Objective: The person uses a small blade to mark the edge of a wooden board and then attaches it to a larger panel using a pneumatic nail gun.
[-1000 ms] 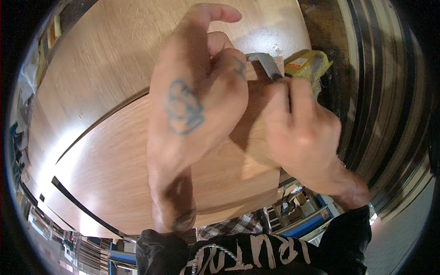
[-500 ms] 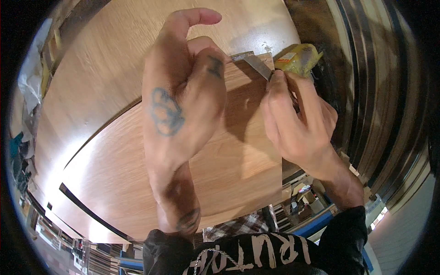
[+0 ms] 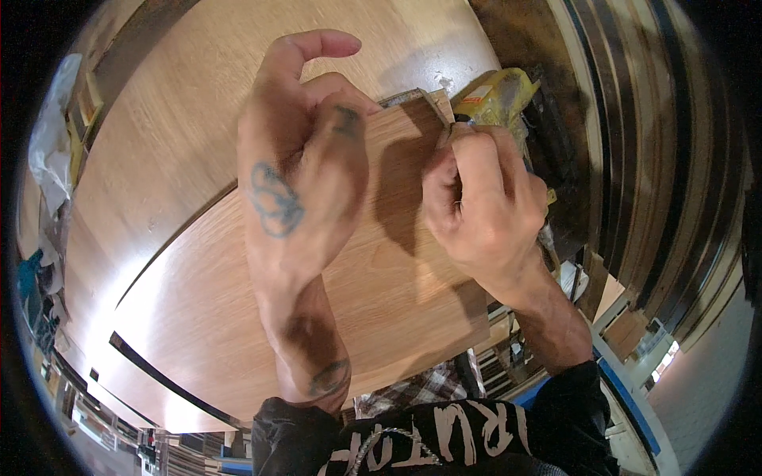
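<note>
A wood-grain panel (image 3: pixel 397 293) lies over a larger pale wood-grain sheet (image 3: pixel 175 119). My left hand (image 3: pixel 305 174) is over the panel's far part, its index finger bent out above the sheet and apart from the thumb. The thumb tip reaches the panel's far edge, near a thin grey strip (image 3: pixel 401 97); the other fingers are hidden. At the panel's far right corner my right hand (image 3: pixel 488 206) is closed around a flat metal-bladed tool, now mostly hidden by the fingers. Just beyond that hand sits a yellow plastic-wrapped item (image 3: pixel 496 95) with a label.
Long boards (image 3: pixel 635 159) stand stacked along the right side. Clear plastic film (image 3: pixel 51 147) hangs at the far left, above a teal cloth (image 3: pixel 30 282). Below the panel's near edge are a checked cloth (image 3: pixel 417 389) and a blue rail (image 3: pixel 627 397).
My right hand has moved slightly left and turned, hiding the blade that showed half a second ago. My left hand keeps its pose, and the view has shifted a little.
</note>
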`<state>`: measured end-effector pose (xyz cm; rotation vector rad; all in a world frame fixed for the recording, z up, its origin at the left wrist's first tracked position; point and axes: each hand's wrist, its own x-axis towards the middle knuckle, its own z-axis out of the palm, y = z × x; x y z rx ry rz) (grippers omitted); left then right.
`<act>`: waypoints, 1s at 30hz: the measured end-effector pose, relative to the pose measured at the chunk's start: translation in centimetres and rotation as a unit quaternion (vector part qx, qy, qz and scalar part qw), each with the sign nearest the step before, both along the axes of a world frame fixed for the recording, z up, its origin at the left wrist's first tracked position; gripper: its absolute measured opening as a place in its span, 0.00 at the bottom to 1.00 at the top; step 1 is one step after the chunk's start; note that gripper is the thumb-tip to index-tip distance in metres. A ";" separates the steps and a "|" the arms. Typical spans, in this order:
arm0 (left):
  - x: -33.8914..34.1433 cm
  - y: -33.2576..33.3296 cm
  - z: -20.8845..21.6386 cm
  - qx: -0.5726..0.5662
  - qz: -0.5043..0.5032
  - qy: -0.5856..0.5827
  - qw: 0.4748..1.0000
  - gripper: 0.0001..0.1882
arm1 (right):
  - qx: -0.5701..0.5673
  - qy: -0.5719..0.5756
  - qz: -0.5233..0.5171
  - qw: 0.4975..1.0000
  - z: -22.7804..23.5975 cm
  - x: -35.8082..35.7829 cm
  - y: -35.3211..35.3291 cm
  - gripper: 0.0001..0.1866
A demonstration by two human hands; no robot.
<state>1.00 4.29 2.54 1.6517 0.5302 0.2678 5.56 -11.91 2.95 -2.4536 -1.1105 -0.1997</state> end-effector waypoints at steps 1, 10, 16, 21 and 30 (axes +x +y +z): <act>0.0 -0.1 -0.2 -0.012 0.004 -0.003 1.000 0.16 | 0.015 0.010 -0.006 1.000 0.0 0.1 -0.1 0.11; -0.1 0.0 0.2 -0.019 -0.001 0.007 1.000 0.15 | 0.128 0.135 -0.036 0.982 0.3 1.4 -0.2 0.09; -0.2 -0.2 0.6 -0.017 0.009 0.003 1.000 0.20 | 0.098 0.301 -0.096 0.944 2.1 3.3 -0.6 0.04; 0.2 -0.8 0.3 -0.008 0.024 0.024 0.999 0.21 | 0.003 0.530 -0.151 0.835 3.4 6.0 -0.5 0.08; 0.2 -0.2 1.1 0.026 -0.012 -0.002 1.000 0.21 | 0.104 0.488 -0.079 0.863 3.1 5.2 -1.7 0.08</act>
